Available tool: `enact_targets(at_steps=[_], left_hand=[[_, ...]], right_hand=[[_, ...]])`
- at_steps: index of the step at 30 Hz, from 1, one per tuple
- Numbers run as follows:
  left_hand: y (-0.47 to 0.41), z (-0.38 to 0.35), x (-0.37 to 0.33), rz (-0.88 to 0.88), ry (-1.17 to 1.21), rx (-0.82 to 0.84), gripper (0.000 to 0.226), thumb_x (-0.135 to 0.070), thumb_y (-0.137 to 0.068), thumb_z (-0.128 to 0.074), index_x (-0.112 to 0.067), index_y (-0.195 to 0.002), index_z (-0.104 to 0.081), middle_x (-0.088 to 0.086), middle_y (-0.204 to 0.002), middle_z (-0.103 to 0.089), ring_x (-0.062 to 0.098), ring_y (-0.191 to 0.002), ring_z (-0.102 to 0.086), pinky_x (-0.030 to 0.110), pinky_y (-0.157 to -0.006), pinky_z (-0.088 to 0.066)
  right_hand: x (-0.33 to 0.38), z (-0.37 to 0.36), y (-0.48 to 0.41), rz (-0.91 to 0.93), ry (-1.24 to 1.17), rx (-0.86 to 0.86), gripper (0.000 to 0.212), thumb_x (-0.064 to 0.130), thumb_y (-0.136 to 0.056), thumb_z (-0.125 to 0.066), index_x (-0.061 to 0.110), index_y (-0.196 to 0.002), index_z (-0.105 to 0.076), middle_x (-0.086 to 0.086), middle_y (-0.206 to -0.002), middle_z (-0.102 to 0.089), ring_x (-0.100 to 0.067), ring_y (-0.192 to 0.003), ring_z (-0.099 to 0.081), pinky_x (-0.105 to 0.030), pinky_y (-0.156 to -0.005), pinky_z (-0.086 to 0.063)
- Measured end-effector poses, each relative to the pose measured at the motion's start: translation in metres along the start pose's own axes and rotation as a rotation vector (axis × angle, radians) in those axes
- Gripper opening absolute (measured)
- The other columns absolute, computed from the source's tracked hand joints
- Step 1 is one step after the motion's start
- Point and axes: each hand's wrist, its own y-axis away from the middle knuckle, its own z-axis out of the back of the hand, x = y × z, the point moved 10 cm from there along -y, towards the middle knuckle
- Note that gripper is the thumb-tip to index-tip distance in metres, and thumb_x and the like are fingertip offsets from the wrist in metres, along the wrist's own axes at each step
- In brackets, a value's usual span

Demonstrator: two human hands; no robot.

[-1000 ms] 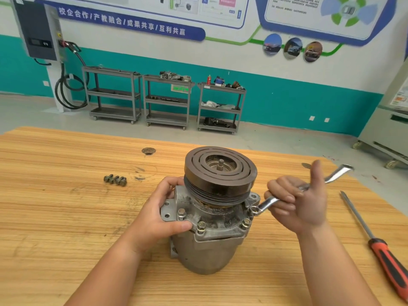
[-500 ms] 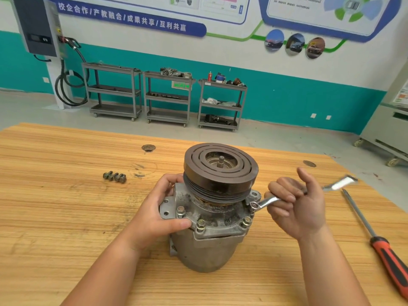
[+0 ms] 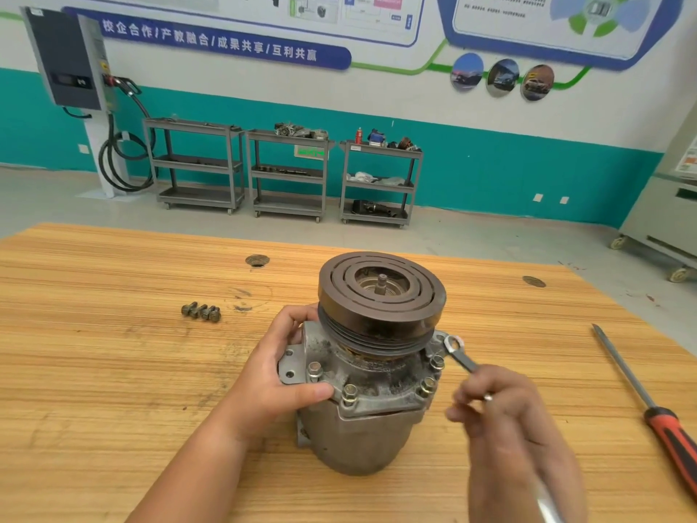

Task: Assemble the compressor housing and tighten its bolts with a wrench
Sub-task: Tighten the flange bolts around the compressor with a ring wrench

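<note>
The grey compressor housing stands upright on the wooden table, with a dark grooved pulley on top. Several bolts sit in its flange. My left hand grips the flange on the left side, thumb across its front. My right hand, blurred, holds the silver wrench. The wrench's ring end sits at the flange's right ear, and its shaft runs down toward me through my fingers.
Three loose bolts lie on the table to the left. A red-handled screwdriver lies at the right edge. Grey shelf carts stand far off against the teal wall.
My right hand has swung the wrench handle from pointing far right round toward me, with the ring end staying at the right ear. My left hand has kept its grip.
</note>
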Motion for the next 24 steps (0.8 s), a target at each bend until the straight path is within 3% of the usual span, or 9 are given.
enact_targets(at_steps=[2,4,7,9,11,13,17,21,24], left_hand=[[0.000,-0.001,0.000,-0.003,0.006,0.003,0.069,-0.021,-0.056,-0.075,-0.013,-0.117,-0.042,-0.012,-0.107,-0.066,0.013,-0.097,-0.066,0.024,-0.077,-0.054],[0.000,0.000,0.000,-0.001,0.007,0.001,0.069,-0.021,-0.056,-0.075,-0.014,-0.116,-0.043,-0.013,-0.107,-0.066,0.012,-0.097,-0.066,0.024,-0.077,-0.054],[0.000,0.001,0.000,-0.003,0.012,-0.003,0.072,-0.024,-0.054,-0.079,-0.015,-0.115,-0.043,-0.013,-0.108,-0.066,0.013,-0.097,-0.066,0.024,-0.077,-0.053],[0.000,0.000,0.001,0.004,0.018,0.003,0.075,-0.026,-0.052,-0.083,-0.016,-0.115,-0.044,-0.012,-0.107,-0.065,0.014,-0.097,-0.066,0.025,-0.077,-0.054],[-0.001,0.001,0.002,0.009,0.021,0.001,0.071,-0.022,-0.054,-0.080,-0.016,-0.115,-0.044,-0.012,-0.107,-0.065,0.015,-0.097,-0.067,0.026,-0.077,-0.054],[-0.001,0.001,0.001,0.010,0.018,0.005,0.072,-0.023,-0.054,-0.081,-0.016,-0.115,-0.043,-0.011,-0.107,-0.065,0.015,-0.096,-0.067,0.026,-0.077,-0.054],[-0.001,-0.002,0.000,0.037,0.028,0.004,0.087,-0.047,-0.052,-0.090,-0.014,-0.116,-0.043,-0.009,-0.110,-0.065,0.017,-0.098,-0.066,0.027,-0.078,-0.054],[-0.001,-0.002,0.000,0.059,0.032,0.001,0.088,-0.048,-0.052,-0.090,-0.013,-0.117,-0.043,-0.009,-0.110,-0.065,0.018,-0.098,-0.067,0.028,-0.078,-0.054],[-0.001,-0.002,0.000,0.059,0.032,0.002,0.088,-0.048,-0.051,-0.090,-0.014,-0.117,-0.043,-0.008,-0.108,-0.066,0.018,-0.096,-0.067,0.028,-0.077,-0.054]], right_hand=[[0.004,0.018,-0.019,-0.016,-0.124,-0.073,0.051,0.010,-0.086,-0.042,0.024,-0.040,-0.057,0.004,-0.055,-0.059,-0.002,-0.050,-0.054,-0.012,-0.052,-0.045],[-0.003,0.034,-0.040,-0.061,-0.357,-0.098,0.044,0.025,-0.079,-0.050,0.025,-0.035,-0.047,0.006,-0.052,-0.048,-0.008,-0.046,-0.043,-0.015,-0.048,-0.040],[-0.049,0.018,-0.070,-0.412,-0.650,0.068,0.048,0.056,-0.065,-0.059,0.025,-0.039,-0.033,0.007,-0.048,-0.031,-0.006,-0.041,-0.020,-0.016,-0.035,-0.024],[-0.077,0.003,-0.080,-0.596,-0.820,0.185,0.051,0.058,-0.077,-0.050,0.023,-0.047,-0.028,0.006,-0.050,-0.025,-0.006,-0.042,-0.018,-0.016,-0.034,-0.019],[-0.088,-0.020,-0.080,-0.725,-1.001,0.380,0.049,0.051,-0.088,-0.044,0.017,-0.055,-0.033,-0.001,-0.057,-0.030,-0.011,-0.048,-0.027,-0.022,-0.040,-0.025],[-0.093,-0.031,-0.072,-0.806,-1.029,0.497,0.045,0.047,-0.093,-0.040,0.014,-0.062,-0.038,-0.006,-0.064,-0.034,-0.016,-0.055,-0.032,-0.026,-0.047,-0.030],[-0.091,-0.044,-0.065,-0.892,-1.082,0.651,0.044,0.045,-0.095,-0.038,0.014,-0.065,-0.039,-0.006,-0.066,-0.036,-0.016,-0.056,-0.034,-0.025,-0.048,-0.034],[-0.093,-0.041,-0.063,-0.945,-1.007,0.648,0.044,0.045,-0.096,-0.040,0.014,-0.064,-0.038,-0.006,-0.064,-0.036,-0.010,-0.044,-0.021,-0.025,-0.045,-0.033],[-0.089,-0.032,-0.073,-0.827,-0.852,0.578,0.049,0.053,-0.086,-0.051,0.020,-0.054,-0.034,0.002,-0.053,-0.033,-0.006,-0.039,-0.015,-0.019,-0.033,-0.030]])
